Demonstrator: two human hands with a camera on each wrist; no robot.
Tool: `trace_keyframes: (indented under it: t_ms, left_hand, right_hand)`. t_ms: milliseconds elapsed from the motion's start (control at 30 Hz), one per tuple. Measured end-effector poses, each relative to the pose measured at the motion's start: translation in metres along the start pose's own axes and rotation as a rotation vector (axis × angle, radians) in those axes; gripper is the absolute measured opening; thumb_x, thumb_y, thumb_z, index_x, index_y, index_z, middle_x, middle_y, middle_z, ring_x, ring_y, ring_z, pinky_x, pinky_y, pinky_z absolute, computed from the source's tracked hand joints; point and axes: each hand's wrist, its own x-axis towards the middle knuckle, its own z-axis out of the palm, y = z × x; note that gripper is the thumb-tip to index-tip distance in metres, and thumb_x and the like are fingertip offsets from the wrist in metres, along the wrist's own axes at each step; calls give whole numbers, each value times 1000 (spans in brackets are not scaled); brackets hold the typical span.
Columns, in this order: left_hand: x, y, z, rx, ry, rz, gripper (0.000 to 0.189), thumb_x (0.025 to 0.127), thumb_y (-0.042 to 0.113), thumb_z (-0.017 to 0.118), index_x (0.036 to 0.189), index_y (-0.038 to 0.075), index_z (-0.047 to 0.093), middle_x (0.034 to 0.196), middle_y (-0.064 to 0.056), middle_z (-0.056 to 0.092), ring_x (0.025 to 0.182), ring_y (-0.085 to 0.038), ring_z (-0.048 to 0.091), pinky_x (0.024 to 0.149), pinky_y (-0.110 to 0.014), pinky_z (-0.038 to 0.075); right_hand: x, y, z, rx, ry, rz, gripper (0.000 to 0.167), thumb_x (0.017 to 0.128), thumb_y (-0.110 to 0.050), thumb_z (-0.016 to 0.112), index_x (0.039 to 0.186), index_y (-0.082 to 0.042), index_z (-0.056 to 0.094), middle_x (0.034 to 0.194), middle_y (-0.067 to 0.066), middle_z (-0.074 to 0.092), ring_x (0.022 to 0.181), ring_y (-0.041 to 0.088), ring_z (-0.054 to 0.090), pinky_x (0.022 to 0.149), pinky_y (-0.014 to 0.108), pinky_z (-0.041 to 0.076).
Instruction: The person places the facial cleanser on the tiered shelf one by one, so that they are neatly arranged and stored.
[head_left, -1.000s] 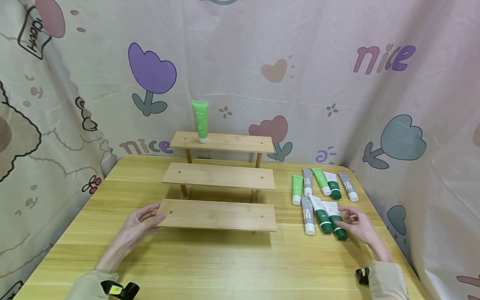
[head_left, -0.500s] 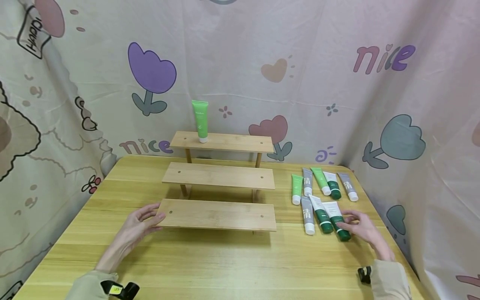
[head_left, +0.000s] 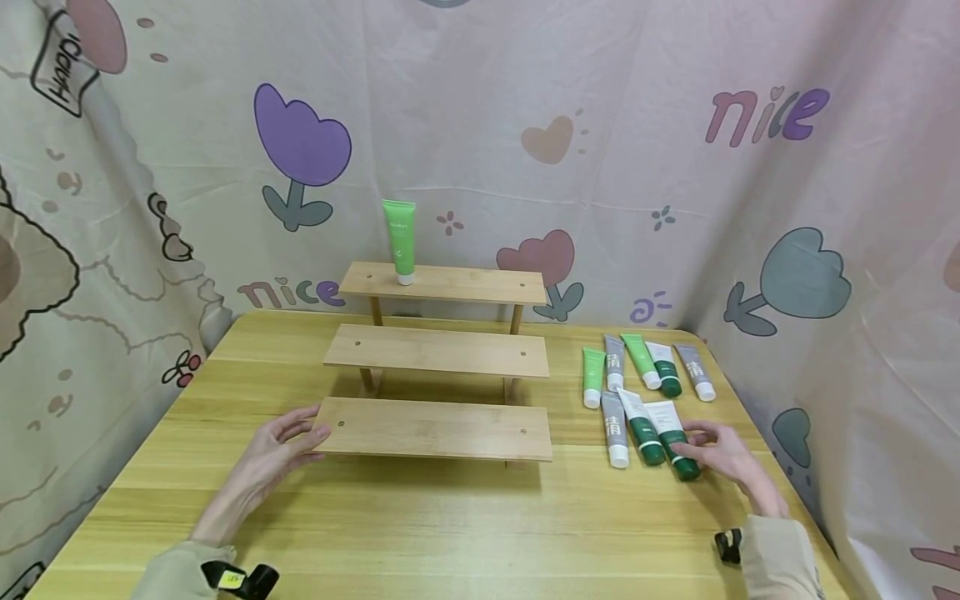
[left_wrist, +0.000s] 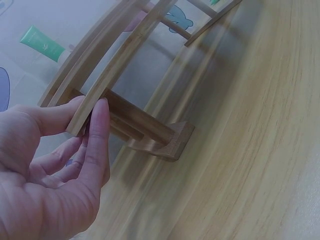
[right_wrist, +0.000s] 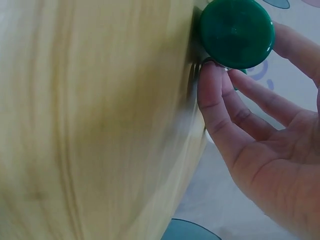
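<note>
At the left end of the lowest step of a three-tier wooden display stand (head_left: pixel 435 429), my left hand (head_left: pixel 273 454) pinches the board between thumb and fingers. The left wrist view shows this hand (left_wrist: pixel 55 180) with the thumb on top of the board (left_wrist: pixel 107 75) and fingers beneath. My right hand (head_left: pixel 722 457) holds a white-and-green squeeze tube (head_left: pixel 672 433) by its side near the cap. In the right wrist view, its green cap (right_wrist: pixel 237 32) lies between thumb and fingers, just over the tabletop. A light green tube (head_left: pixel 401 240) stands upright, cap down, on the top step.
Several more tubes lie on the table at the right, among them a grey tube (head_left: pixel 615 429), another white-and-green tube (head_left: pixel 642 427) and a green tube (head_left: pixel 593 377). A printed curtain (head_left: pixel 450 125) hangs behind the wooden table (head_left: pixel 420 533).
My right hand has shifted slightly to the right with the white-and-green tube's cap end, then stayed nearly still. The left hand and the stand look the same.
</note>
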Motion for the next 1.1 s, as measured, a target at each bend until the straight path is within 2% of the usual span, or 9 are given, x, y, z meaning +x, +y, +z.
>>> trace_keyframes:
  t_ms: [233, 733, 900, 1100]
  left_hand:
    - [0, -1, 0, 10, 3, -6, 72, 102, 13, 61, 154, -11, 19, 122, -3, 49, 98, -2, 62, 89, -22, 64]
    - [0, -1, 0, 7, -4, -3, 71, 102, 14, 60, 155, -10, 19, 127, -8, 45, 99, -2, 61, 89, -22, 63]
    - [0, -1, 0, 2, -9, 4, 71, 102, 14, 60, 155, -11, 19, 125, -5, 48, 99, -2, 61, 89, -22, 63]
    - [0, -1, 0, -8, -11, 8, 71, 102, 14, 60, 155, -11, 19, 124, -5, 48, 99, -2, 61, 88, -22, 64]
  right_hand:
    - [2, -2, -1, 4, -12, 27, 69, 91, -29, 75, 139, 13, 47, 123, 38, 60, 93, 23, 66, 69, 27, 57]
    - [-3, 0, -2, -18, 89, -4, 63, 86, -22, 79, 132, 14, 55, 111, 32, 66, 95, 22, 62, 67, 21, 52]
    - [-4, -2, -2, -39, 119, -19, 61, 87, -22, 78, 132, 13, 56, 110, 31, 67, 97, 27, 61, 69, 22, 50]
    - [-3, -8, -2, -43, 154, -40, 61, 90, -21, 76, 134, 15, 53, 115, 34, 65, 106, 41, 62, 71, 23, 51]
